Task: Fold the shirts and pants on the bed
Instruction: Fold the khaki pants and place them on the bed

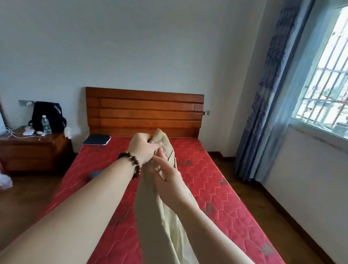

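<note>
Plain bedroom, lit by daylight from my right.
I see pale walls (135,35), a wooden headboard (143,112), a wooden nightstand (34,152) on the left, a brown wood floor (247,191), and a blue curtain (276,87) hanging beside the barred window (339,78).

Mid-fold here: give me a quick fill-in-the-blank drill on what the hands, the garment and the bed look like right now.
1. The left hand grips the top of a pale ____ garment.
2. A bead ____ sits on the left wrist.
3. The mattress is ____ in colour.
4. The right hand touches the garment ____ the left hand.

Missing words: beige; bracelet; red; below
</note>
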The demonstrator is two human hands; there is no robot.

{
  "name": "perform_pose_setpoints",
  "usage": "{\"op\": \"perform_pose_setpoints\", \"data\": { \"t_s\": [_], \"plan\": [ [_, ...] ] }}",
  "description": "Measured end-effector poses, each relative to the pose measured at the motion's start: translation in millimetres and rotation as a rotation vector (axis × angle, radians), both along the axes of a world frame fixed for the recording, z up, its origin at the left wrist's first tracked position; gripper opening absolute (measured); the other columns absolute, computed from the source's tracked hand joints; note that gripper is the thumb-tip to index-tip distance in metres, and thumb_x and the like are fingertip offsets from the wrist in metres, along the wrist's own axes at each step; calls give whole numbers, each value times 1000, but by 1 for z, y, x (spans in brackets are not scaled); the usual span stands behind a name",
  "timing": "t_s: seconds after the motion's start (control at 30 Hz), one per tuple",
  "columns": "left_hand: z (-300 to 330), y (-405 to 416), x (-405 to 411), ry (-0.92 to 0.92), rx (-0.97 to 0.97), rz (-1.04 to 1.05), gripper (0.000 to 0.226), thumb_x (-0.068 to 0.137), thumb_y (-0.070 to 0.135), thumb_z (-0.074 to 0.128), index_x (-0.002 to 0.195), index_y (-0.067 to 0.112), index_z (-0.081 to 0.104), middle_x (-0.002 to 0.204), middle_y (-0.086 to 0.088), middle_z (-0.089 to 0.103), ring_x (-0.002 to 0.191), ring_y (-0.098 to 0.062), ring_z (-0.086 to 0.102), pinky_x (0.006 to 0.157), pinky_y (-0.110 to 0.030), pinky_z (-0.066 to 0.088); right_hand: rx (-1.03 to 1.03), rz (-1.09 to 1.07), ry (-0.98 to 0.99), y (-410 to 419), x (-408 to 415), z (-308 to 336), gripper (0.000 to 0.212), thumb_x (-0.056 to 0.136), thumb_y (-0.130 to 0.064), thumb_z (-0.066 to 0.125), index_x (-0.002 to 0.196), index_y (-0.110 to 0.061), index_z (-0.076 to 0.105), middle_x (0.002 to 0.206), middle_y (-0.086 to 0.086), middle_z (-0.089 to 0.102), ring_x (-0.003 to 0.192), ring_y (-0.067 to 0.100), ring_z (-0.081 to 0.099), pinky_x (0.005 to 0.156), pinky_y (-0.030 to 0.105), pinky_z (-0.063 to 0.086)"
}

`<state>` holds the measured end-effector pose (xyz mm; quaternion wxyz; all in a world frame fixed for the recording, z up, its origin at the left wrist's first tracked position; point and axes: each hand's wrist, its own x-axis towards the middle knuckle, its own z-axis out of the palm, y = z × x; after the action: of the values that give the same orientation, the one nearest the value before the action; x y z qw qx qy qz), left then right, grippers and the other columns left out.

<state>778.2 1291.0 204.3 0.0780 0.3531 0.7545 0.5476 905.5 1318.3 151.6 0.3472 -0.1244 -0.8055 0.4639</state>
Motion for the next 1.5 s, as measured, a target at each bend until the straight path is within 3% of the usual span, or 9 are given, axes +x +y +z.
{"op": "perform_pose_setpoints", "data": {
  "t_s": [0.13,0.27,0.37,0.47,0.67,0.93,1.17,1.3,1.5],
  "plan": [
    [16,-42,-17,-58,83,-126,10,85,11,69,81,20,72,84,0,73,84,-22,68,81,-33,55,167,-259,82,-1,9,16,49,86,-16,67,132,-27,54,127,-17,54,118,7,53,100,41,47],
    [47,-69,-13,-80,142,-444,30,87,-5,61,80,20,75,84,1,74,83,-12,68,78,-25,54,243,-142,-117,20,17,53,89,76,-26,79,148,-29,27,149,-10,33,135,5,30,107,21,27],
    [72,-79,-6,-28,124,-533,34,86,-8,59,80,20,75,82,7,74,79,-3,67,71,-16,53,244,61,-247,28,15,81,61,71,-22,83,126,-22,56,114,-5,64,102,7,56,93,26,50],
    [94,-88,1,-9,130,-529,37,85,-11,59,76,20,76,77,9,73,74,-2,67,69,-15,54,269,116,-305,26,13,97,33,69,-27,84,95,-18,66,85,-3,66,76,6,57,80,33,53],
    [135,-110,9,162,193,-379,25,84,-4,65,86,19,72,79,12,73,77,-1,66,72,-17,54,221,155,-307,22,29,97,31,67,-28,86,86,-36,63,77,-19,68,67,-8,61,56,10,46],
    [157,-128,5,286,327,-64,23,83,10,69,75,31,72,78,15,71,75,1,66,69,-13,50,409,69,-434,36,58,97,43,65,-41,85,98,-24,62,92,-11,65,83,7,59,76,25,47],
    [168,-136,-11,310,435,105,17,81,15,72,70,28,69,73,12,67,66,2,61,65,-13,47,542,-102,-687,81,101,87,21,68,-32,82,76,-22,65,71,-9,62,69,12,58,60,22,44],
    [163,-144,-25,303,431,103,17,81,15,71,71,28,69,78,6,68,75,-8,63,76,-24,51,386,-237,-573,102,123,104,21,69,-26,83,62,-29,62,63,-11,65,58,5,61,51,14,45],
    [156,-152,-35,243,304,-6,17,74,16,80,82,29,72,86,8,74,85,-11,70,80,-27,53,48,-393,-22,126,146,149,20,69,3,76,65,-12,64,57,-2,61,56,17,59,49,24,48]
  ]
}}
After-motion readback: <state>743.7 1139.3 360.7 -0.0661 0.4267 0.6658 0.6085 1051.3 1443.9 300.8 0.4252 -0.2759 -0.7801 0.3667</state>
